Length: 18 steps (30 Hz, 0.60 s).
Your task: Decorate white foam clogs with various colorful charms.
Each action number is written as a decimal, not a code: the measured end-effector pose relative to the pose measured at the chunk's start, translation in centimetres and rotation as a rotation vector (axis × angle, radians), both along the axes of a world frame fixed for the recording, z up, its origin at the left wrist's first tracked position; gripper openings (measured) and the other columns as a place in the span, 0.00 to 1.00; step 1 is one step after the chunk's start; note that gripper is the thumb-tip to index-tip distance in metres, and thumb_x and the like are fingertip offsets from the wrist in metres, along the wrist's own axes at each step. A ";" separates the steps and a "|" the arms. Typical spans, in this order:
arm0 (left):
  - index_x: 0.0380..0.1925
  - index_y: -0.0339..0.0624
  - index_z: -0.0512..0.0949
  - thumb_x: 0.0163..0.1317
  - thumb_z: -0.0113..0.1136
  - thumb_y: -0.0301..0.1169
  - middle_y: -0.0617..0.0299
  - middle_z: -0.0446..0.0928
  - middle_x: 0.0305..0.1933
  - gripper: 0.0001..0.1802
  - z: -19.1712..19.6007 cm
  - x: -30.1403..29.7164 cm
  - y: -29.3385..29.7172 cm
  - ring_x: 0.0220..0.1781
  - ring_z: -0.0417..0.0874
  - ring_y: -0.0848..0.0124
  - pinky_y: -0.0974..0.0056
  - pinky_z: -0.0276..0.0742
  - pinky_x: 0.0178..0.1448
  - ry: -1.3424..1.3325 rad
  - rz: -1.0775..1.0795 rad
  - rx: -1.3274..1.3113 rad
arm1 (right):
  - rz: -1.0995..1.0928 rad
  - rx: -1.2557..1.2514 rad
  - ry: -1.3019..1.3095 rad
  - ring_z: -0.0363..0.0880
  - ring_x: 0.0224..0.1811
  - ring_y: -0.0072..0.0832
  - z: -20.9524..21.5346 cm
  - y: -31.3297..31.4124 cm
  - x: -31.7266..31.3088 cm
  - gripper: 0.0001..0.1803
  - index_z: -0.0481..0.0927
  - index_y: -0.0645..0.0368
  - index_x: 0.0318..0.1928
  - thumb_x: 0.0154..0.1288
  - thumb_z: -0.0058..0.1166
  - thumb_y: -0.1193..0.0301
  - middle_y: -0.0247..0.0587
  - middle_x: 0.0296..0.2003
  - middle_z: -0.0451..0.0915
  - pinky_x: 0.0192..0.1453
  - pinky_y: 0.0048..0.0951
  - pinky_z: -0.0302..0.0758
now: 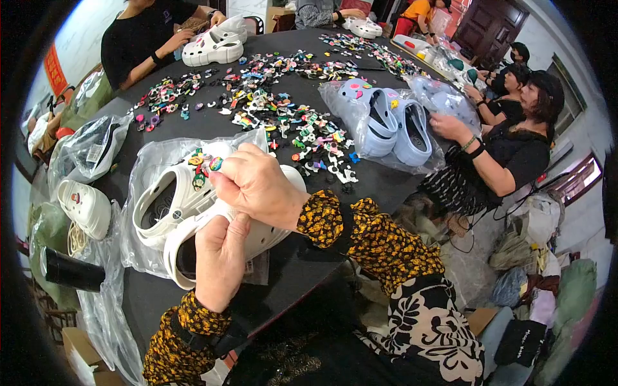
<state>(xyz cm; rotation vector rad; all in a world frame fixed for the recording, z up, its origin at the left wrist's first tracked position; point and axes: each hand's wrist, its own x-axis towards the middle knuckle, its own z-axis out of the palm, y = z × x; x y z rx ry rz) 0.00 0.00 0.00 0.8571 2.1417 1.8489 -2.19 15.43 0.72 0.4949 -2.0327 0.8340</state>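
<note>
A pair of white foam clogs lies on a clear plastic bag in front of me. Around the near white clog point(175, 249) my left hand point(221, 260) is closed, its thumb on the upper and its fingers hidden inside. My right hand point(256, 181) is clenched over the clog's upper, just above the left thumb. What its fingers pinch, if anything, is hidden. Just left of the right knuckles, colourful shoe charms point(202, 168) sit on the far white clog point(147, 226).
Loose charms point(290, 125) cover much of the black table point(293, 273). Bagged pale blue clogs point(412, 132) lie at right, near a seated co-worker point(515, 151). Another white clog point(85, 207) and a bagged item point(96, 151) stand left. Another person point(145, 38) handles clogs at the far left.
</note>
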 end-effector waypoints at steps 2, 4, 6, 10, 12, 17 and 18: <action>0.25 0.35 0.74 0.71 0.53 0.33 0.71 0.70 0.24 0.16 0.3 -0.1 0.1 0.28 0.65 0.83 0.72 0.62 0.30 -0.231 0.067 0.046 | -0.026 0.002 0.059 0.68 0.25 0.40 0.0 0.0 -0.1 0.12 0.71 0.59 0.20 0.58 0.57 0.74 0.41 0.19 0.69 0.32 0.37 0.68; 0.26 0.35 0.75 0.72 0.51 0.34 0.73 0.70 0.25 0.16 0.2 -0.6 0.2 0.29 0.64 0.84 0.73 0.62 0.32 -0.406 0.035 0.198 | -0.012 0.023 0.022 0.71 0.28 0.43 0.3 -0.2 0.0 0.11 0.73 0.60 0.22 0.59 0.56 0.72 0.44 0.21 0.72 0.35 0.41 0.70; 0.26 0.35 0.75 0.72 0.51 0.35 0.73 0.70 0.25 0.17 0.3 -0.7 0.2 0.29 0.65 0.84 0.73 0.62 0.32 -0.424 0.040 0.202 | 0.007 0.043 -0.016 0.74 0.30 0.46 0.2 -0.1 -0.1 0.11 0.74 0.61 0.24 0.61 0.54 0.69 0.46 0.23 0.76 0.38 0.44 0.72; 0.30 0.32 0.76 0.73 0.49 0.38 0.72 0.72 0.26 0.19 0.6 -1.4 -1.4 0.30 0.67 0.83 0.72 0.65 0.35 -0.416 -0.051 0.035 | -0.144 0.038 -0.069 0.74 0.28 0.45 0.2 1.8 -1.3 0.17 0.72 0.59 0.20 0.63 0.55 0.65 0.46 0.21 0.74 0.33 0.44 0.69; 0.43 0.28 0.77 0.72 0.49 0.36 0.67 0.76 0.27 0.18 2.7 -1.3 -2.1 0.31 0.73 0.80 0.71 0.71 0.37 -0.096 -0.182 -0.218 | -0.252 0.052 -0.193 0.73 0.26 0.47 0.1 4.5 -1.5 0.20 0.71 0.61 0.20 0.66 0.54 0.62 0.49 0.19 0.73 0.32 0.44 0.68; 0.50 0.30 0.76 0.73 0.45 0.32 0.57 0.81 0.44 0.17 4.3 -1.0 -5.4 0.31 0.83 0.75 0.74 0.76 0.30 -0.109 -0.091 -0.218 | -0.420 -0.005 -0.429 0.77 0.27 0.53 -0.3 8.8 -2.4 0.22 0.74 0.63 0.21 0.66 0.53 0.58 0.56 0.20 0.75 0.33 0.50 0.71; 0.48 0.31 0.77 0.72 0.48 0.31 0.59 0.79 0.39 0.15 4.7 -1.3 -5.7 0.29 0.81 0.77 0.73 0.75 0.29 -0.018 0.003 -0.181 | -0.455 0.014 -0.410 0.77 0.28 0.53 0.0 9.4 -2.2 0.21 0.75 0.64 0.22 0.66 0.53 0.59 0.57 0.21 0.76 0.34 0.50 0.71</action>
